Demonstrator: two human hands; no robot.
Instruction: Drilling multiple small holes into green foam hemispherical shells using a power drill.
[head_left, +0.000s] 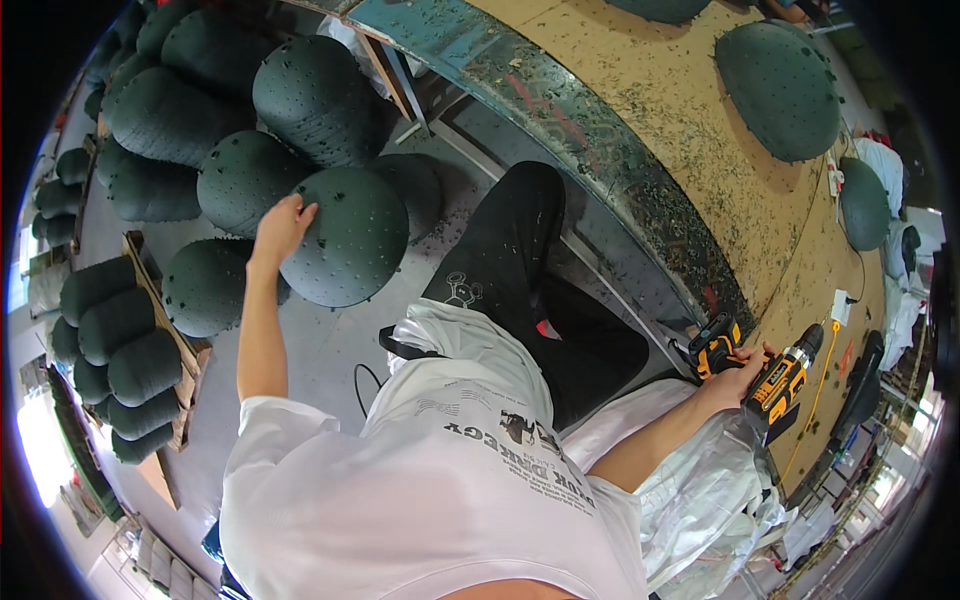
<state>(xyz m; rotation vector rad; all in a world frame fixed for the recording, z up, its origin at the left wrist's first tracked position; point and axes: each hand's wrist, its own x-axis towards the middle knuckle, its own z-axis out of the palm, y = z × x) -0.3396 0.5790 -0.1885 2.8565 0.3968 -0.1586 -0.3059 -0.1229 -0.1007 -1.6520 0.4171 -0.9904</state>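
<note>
My left hand [283,232] is at the upper left edge of a dark green domed shell [355,245], helmet-like and dotted with small dark bits. Its fingers are curled in, the thumb lying against the shell's surface. What they pinch is hidden. Around it are similar domes: one touching behind [245,185], another below left [205,290]. My right hand [738,380] wraps the handle of a yellow and black cordless drill [778,388] at the workbench's near edge. Its chuck points away to the upper right, and its battery shows on the hand's other side.
Stacked shells [180,115] crowd the floor at the far left, with more beside a wooden pallet [160,300]. The curved workbench [640,130] is littered with dark scraps and carries a large shell [780,90]. A yellow cord [822,385] runs beyond the drill. White sheeting [710,490] lies below my right arm.
</note>
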